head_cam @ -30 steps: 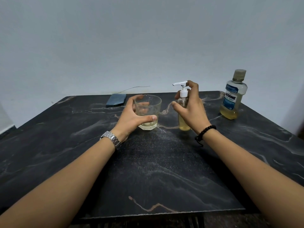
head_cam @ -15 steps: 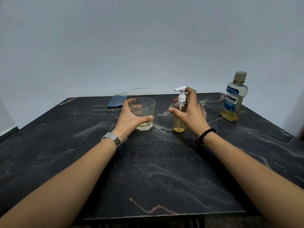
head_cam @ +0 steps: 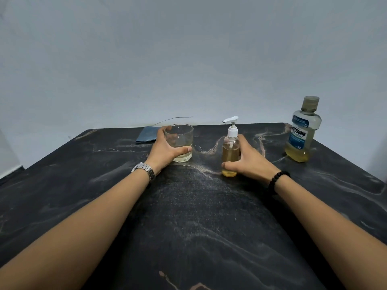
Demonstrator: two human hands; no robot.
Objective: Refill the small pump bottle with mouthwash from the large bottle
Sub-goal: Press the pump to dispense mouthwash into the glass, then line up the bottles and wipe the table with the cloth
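A small clear pump bottle with a white pump head stands upright on the dark marble table, nearly full of amber liquid. My right hand wraps its lower body, thumb in front near the base. The large mouthwash bottle, capped, with a blue label and yellow liquid low in it, stands apart at the far right. My left hand grips a clear glass tumbler that rests on the table with a little pale liquid at the bottom.
A folded blue cloth lies behind the tumbler near the table's back edge, with a thin wire running along the wall. The table's right edge passes just beyond the mouthwash bottle.
My right hand has slid down from the pump head to the bottle's lower body, leaving the pump uncovered. The left hand stays on the tumbler.
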